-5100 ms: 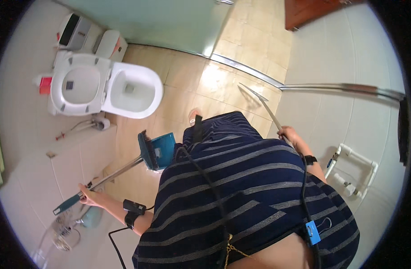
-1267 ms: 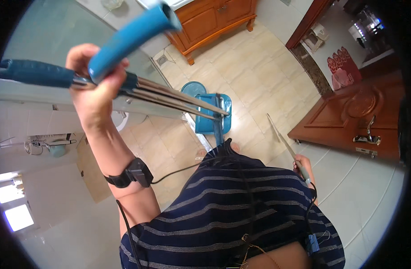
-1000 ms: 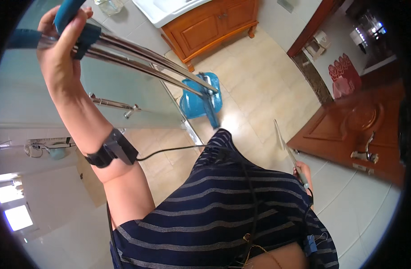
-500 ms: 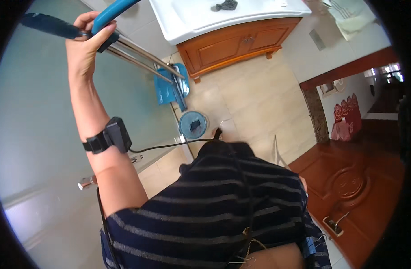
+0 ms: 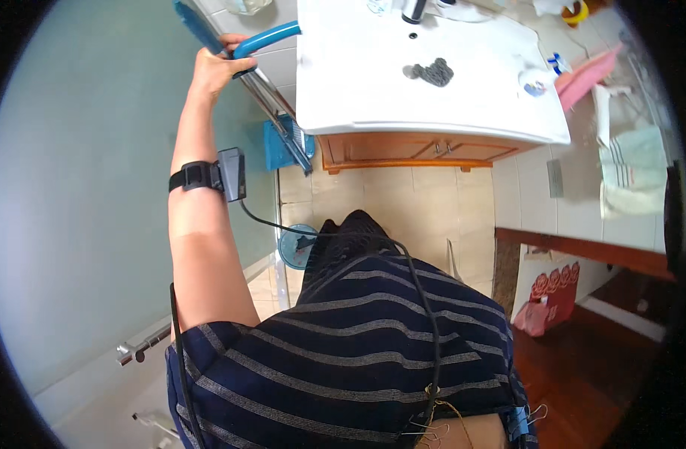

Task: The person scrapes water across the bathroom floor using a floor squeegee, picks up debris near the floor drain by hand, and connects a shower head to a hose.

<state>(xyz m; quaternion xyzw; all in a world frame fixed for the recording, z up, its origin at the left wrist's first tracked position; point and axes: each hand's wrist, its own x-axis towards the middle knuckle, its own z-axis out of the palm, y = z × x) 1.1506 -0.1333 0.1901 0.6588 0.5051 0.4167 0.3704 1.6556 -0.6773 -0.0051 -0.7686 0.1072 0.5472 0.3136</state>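
Note:
At the upper left, my left hand (image 5: 220, 67) is closed around the upper ends of two long-handled tools, a broom and a dustpan. One has a blue curved handle (image 5: 272, 37), the other a dark blue straight grip (image 5: 196, 27). Their metal poles (image 5: 266, 96) slant down together to the floor beside the vanity cabinet. There the blue dustpan (image 5: 276, 144) rests with the broom head (image 5: 301, 159) against it. My left arm is stretched forward and wears a black strap with a small box (image 5: 232, 174). My right hand does not show; only part of the right arm appears low down.
Ahead stands a white washbasin (image 5: 358, 90) with a grey scrubbing cloth (image 5: 436, 72) in it, over a brown wooden cabinet (image 5: 388, 150). A blue bucket (image 5: 292, 258) stands by my legs. Frosted glass (image 5: 96, 187) lines the left; towels (image 5: 633, 168) and a doorway are at right.
I have come closer to the washbasin, which shows larger and more fully. The broom and dustpan stay in my left hand. The bucket is now partly hidden by my clothing.

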